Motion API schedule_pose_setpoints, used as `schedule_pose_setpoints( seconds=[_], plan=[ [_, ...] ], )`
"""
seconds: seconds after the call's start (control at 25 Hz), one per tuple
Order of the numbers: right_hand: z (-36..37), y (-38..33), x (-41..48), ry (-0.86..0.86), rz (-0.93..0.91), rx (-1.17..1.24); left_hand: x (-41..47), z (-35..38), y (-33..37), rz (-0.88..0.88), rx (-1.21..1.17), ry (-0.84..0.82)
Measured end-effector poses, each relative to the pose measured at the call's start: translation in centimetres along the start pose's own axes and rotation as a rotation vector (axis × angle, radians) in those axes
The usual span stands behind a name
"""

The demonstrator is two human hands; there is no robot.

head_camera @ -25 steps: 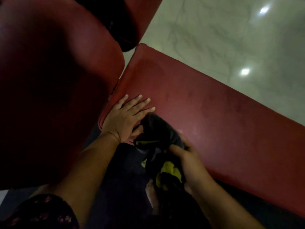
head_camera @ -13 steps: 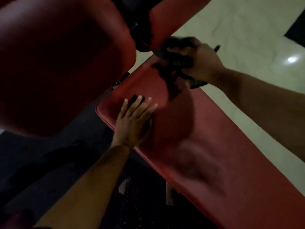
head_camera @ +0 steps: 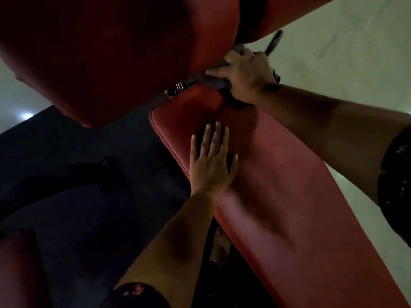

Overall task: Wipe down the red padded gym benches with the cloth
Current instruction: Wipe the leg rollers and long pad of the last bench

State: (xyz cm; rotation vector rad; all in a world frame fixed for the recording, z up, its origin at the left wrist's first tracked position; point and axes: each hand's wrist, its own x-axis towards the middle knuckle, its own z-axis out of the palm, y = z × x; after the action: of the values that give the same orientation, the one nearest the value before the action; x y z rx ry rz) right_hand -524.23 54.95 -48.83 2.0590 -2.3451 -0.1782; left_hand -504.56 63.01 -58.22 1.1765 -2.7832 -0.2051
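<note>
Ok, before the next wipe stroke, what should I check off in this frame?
1. Cloth held: ok, the right hand grips it.
2. Cloth on padding: ok, it sits at the gap between the tilted pad and the flat bench pad.
3. Body braced: ok, the left hand rests flat on the flat bench pad.
4. Stroke path down the flat bench pad: not ok, the left hand probably lies in it.
5. Surface already clean: cannot tell, too dark.

Dark cloth at red bench end
</note>
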Motion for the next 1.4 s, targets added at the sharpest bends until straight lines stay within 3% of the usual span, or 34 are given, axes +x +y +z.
schedule_pose_setpoints(
  seconds=[0.08, 0.24, 0.4, 0.44, 0.64, 0.84, 0.92, 1.12, 1.24, 1.4],
  plan=[
    [0.4, 0.0, 0.0, 0.013, -0.132, 0.009, -0.3, -0.3, -0.9, 0.064, -0.010, -0.021],
    [0.0, -2.1, 0.5, -0.002, 0.034, -0.010, -2.3, 0.0, -2.8, 0.264, 0.078, 0.009],
    [-1.9, -8.1, 0.4, 0.014, -0.461, 0.050, -2.7, 0.2, -2.4, 0.232, 0.087, 0.039],
    [-2.0, -8.7, 0.7, -0.006, -0.503, 0.029, -2.6, 0.2, -2.4, 0.232, 0.093, 0.038],
    [-0.9, -5.8, 2.0, -0.006, -0.181, 0.007, -2.6, 0.1, -2.5, 0.232, 0.108, 0.036],
    [-1.4, -6.3, -0.2, -0.054, -0.484, -0.089, -1.5, -0.5, -2.7, 0.222, -0.008, 0.165],
    [-1.1, -2.8, 0.1, -0.039, -0.373, -0.073, 0.0, -1.1, -3.4, 0.234, -0.017, 0.236],
    [0.8, 2.7, -0.5, -0.048, 0.207, -0.221, 3.7, -1.7, -4.6, 0.164, 0.061, 0.200],
    [1.7, 4.1, -1.4, -0.061, 0.221, -0.224, 3.9, -1.3, -4.5, 0.142, 0.118, 0.125],
    [2.6, 6.0, -1.7, -0.119, 0.485, -0.092, 3.9, -1.5, -4.6, 0.127, 0.142, 0.107]
  ],
)
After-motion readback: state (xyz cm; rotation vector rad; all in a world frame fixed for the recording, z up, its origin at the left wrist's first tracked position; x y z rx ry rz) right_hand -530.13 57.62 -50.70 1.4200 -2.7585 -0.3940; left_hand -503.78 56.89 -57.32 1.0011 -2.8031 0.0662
